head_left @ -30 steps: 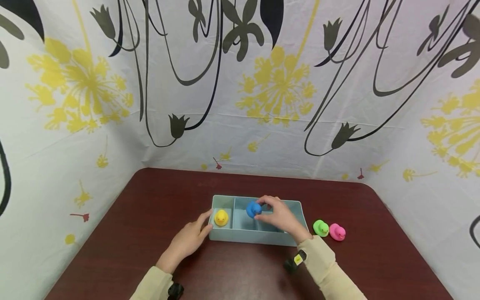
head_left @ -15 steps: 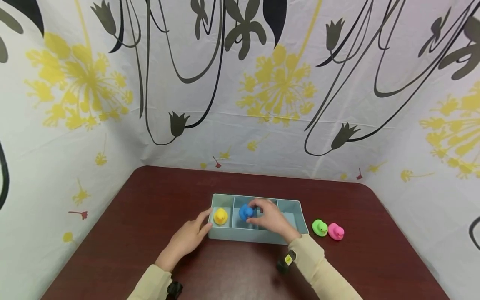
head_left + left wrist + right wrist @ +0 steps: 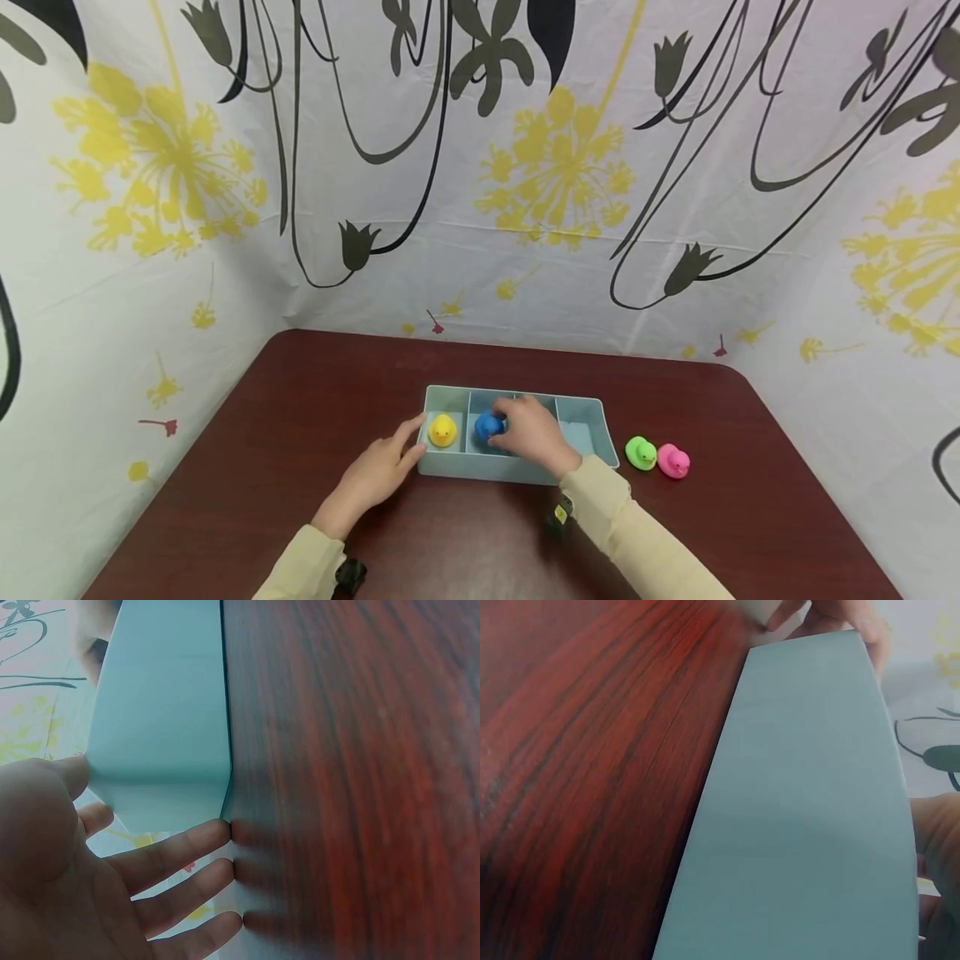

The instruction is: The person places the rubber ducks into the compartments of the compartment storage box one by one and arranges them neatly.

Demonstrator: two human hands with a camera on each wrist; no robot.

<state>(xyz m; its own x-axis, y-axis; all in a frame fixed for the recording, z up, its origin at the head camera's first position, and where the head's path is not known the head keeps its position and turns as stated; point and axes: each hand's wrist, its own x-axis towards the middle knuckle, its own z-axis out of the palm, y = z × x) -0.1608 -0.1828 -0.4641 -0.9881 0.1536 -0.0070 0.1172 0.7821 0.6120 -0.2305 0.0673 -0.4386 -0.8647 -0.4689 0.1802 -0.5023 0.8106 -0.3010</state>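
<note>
Behind us hangs a printed cloth point(image 3: 420, 275) with yellow flowers, above a dark red-brown table point(image 3: 337, 383). On the table we see a pale blue box point(image 3: 491, 468) split by dividers into a row of compartments. Our left hand point(image 3: 372, 477), fingers extended and apart, touches the box's left end and grasps nothing. Our right hand point(image 3: 531, 429) reaches over the front wall, thumb and fingers pinching a blue duck point(image 3: 487, 427) inside the second compartment from the left; we cannot tell whether it touches the floor. That hand blocks much of the next compartment. A yellow duck point(image 3: 442, 431) sits in the leftmost one. Right of the box, on the tabletop, are a green duck point(image 3: 641, 453) and a pink duck point(image 3: 673, 461), side by side.
</note>
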